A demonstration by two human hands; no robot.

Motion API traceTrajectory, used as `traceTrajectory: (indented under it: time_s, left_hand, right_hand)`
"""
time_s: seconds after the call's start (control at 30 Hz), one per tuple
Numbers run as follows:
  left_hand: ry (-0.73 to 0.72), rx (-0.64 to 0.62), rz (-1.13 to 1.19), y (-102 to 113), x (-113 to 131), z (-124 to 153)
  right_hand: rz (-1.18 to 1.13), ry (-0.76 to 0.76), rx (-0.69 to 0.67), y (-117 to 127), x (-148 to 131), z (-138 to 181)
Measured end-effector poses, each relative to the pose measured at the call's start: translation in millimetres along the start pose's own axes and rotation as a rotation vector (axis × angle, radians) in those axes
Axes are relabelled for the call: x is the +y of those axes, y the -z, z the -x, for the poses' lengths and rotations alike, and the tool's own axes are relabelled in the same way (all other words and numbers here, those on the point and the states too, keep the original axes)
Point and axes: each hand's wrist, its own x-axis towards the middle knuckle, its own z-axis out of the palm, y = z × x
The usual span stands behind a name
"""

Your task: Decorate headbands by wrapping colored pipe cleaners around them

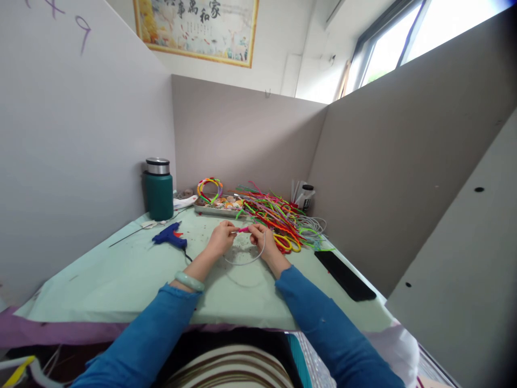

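Over the middle of the table, my left hand (222,238) and my right hand (265,241) face each other, fingertips pinched. Between them runs a short bright pink piece (244,230), perhaps a bit of cord or sleeve; it is too small to make out fully. My right hand's fingers are closed on its right end, and my left hand's fingertips close on its left end. A thin pale grey cord (246,264) hangs in a loop below my hands. A blue glue gun (170,235) lies on the cloth left of my left hand.
Behind my hands sit a metal tray (218,210) of small pieces, a multicoloured braided hoop (210,191) and a heap of coloured cords (274,213). Yellow-handled scissors (293,243) and a black flat object (345,276) lie right. A green flask (159,191) stands left. Partitions enclose the table.
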Motion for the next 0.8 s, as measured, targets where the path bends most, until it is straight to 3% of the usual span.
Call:
traceTrajectory:
  time_s: [0.2, 0.43, 0.6, 0.8]
  left_hand:
    - [0.011, -0.055, 0.001, 3.6, 3.1, 0.8]
    - [0.135, -0.083, 0.132, 2.5, 2.1, 1.8]
    - [0.184, -0.086, 0.348, -0.5, 0.6, 0.0]
    - [0.272, -0.207, 0.699, 4.5, 8.2, 0.6]
  right_hand:
    - [-0.014, -0.001, -0.016, 0.1, 0.8, -0.3]
    - [0.009, 0.000, -0.019, -0.3, 0.5, 0.1]
    - [-0.002, 0.006, -0.033, -0.8, 0.6, 0.2]
    - [0.008, -0.007, -0.033, -1.5, -0.4, 0.4]
